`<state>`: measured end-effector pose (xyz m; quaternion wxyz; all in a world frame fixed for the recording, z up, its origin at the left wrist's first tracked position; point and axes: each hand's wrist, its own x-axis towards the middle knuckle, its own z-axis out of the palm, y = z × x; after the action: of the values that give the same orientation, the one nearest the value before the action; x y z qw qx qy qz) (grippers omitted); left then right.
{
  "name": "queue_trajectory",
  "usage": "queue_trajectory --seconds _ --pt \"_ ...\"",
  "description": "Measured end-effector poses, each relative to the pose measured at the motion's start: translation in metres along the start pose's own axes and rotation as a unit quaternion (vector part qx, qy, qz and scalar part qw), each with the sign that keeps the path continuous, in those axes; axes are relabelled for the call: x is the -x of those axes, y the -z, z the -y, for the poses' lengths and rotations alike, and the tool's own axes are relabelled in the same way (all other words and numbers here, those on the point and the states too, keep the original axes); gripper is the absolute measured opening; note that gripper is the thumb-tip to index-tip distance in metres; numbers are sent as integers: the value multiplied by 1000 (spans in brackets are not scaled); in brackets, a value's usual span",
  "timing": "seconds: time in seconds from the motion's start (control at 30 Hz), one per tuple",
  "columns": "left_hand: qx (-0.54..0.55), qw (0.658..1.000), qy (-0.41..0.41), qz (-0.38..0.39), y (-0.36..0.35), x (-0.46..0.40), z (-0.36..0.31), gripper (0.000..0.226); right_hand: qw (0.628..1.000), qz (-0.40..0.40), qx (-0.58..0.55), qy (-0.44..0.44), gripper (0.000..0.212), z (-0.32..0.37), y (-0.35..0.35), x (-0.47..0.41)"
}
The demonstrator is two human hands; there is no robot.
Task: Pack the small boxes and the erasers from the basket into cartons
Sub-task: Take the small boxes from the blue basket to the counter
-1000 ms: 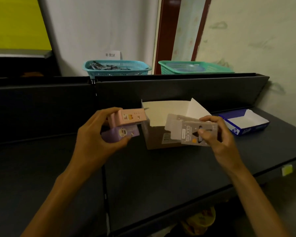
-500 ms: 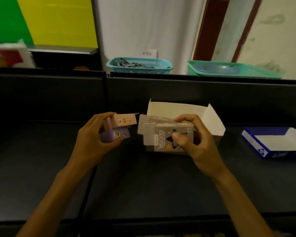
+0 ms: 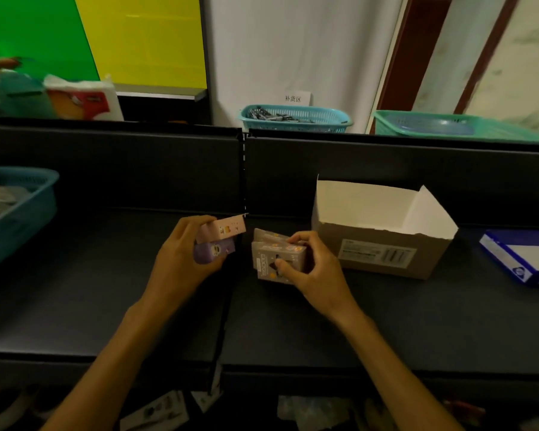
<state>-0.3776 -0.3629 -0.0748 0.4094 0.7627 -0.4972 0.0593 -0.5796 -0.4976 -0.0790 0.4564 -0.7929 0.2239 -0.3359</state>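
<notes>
Your left hand [image 3: 181,262]: over the worktop [image 3: 106,290], holding two stacked small boxes [image 3: 220,241].
Your right hand [image 3: 311,269]: just right of it, holding a carton [image 3: 274,259].
Open carton [image 3: 383,244]: on the worktop, right of your right hand.
Tray [image 3: 523,259]: far right.
Basket [image 3: 16,213]: far left.

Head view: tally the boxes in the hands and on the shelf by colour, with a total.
Pink box, left hand: 1
Purple box, left hand: 1
Grey box, right hand: 1
Brown carton, open, on the shelf: 1
Blue-and-white box, open, on the shelf: 1
Total: 5
</notes>
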Motion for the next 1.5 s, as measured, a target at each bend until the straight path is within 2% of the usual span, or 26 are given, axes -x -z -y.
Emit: queue_trajectory --seconds 0.13,0.3,0.47,0.6,0.87,1.03,1.2,1.37,1.4,1.47,1.5 --pt "-32 996 -33 77 1 3 4 64 994 -46 93 -17 43 -8 -14 3" --pt "-78 984 -9 162 11 3 -1 74 982 -42 184 -17 49 4 -17 4" --pt "-188 965 -15 182 46 5 -9 81 948 -31 309 72 54 43 -18 -3" --pt "-261 950 15 174 74 13 -8 82 924 33 372 79 61 57 -38 -10" --pt "-330 930 69 144 124 35 15 78 927 101 350 93 63 74 -92 -18" --pt "-340 930 69 125 175 40 44 75 913 100 380 111 61 92 -138 -35" --pt "-320 941 79 77 239 38 93 71 914 115 365 136 60 120 -215 -52" --pt "-282 953 82 72 308 27 166 68 929 94 327 145 58 154 -301 -68" --pt "-280 953 83 76 312 25 172 68 933 97 316 145 57 158 -304 -68" --pt "-252 960 78 99 359 22 222 65 936 86 318 122 55 182 -366 -82" --pt "-243 962 65 106 358 22 228 63 939 80 314 116 55 185 -366 -82"
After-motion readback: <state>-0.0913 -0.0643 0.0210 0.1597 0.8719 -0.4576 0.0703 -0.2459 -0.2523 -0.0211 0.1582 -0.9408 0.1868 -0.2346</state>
